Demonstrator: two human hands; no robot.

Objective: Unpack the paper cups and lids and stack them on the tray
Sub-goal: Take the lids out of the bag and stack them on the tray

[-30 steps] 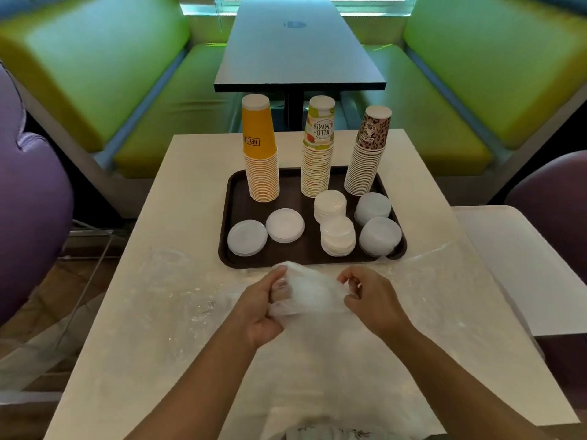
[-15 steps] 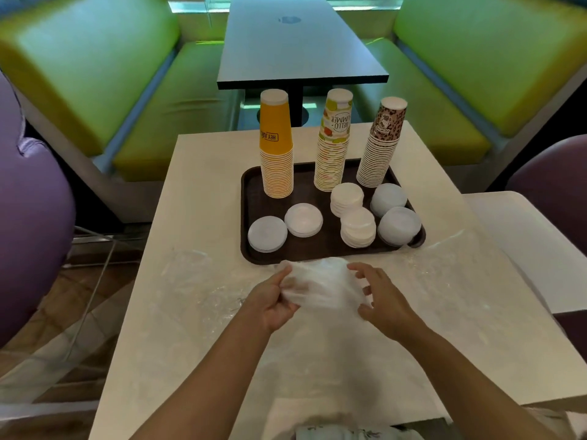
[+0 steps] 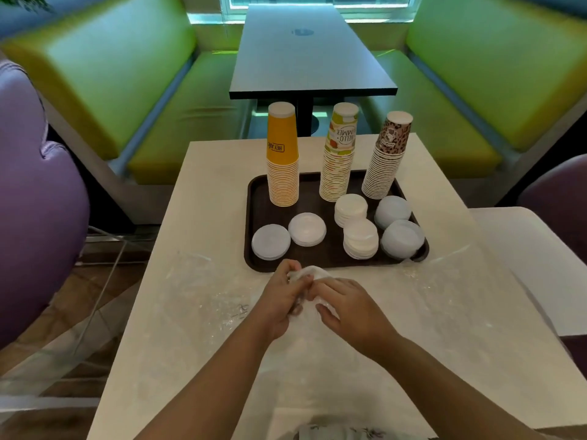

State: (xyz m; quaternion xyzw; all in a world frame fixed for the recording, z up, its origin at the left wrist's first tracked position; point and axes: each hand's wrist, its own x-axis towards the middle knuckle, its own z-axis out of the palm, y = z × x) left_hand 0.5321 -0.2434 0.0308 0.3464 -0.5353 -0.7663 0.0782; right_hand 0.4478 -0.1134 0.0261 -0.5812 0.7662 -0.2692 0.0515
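Observation:
On the dark brown tray stand three upside-down cup stacks: an orange one, a white fruit-print one and a leopard-print one. In front of them lie several piles of white lids and clear lids. Just in front of the tray's near edge, my left hand grips a crumpled clear plastic bag. My right hand presses on the same wad from the right, fingers bent over it.
Flat clear plastic wrap is spread over the cream table on both sides of my hands. A dark table and green benches stand beyond. A purple chair is at the left, another table at the right.
My hands have closed together, squeezing the plastic bag into a smaller wad. The right hand moved left onto it. The camera view shifted, so the tray sits further right.

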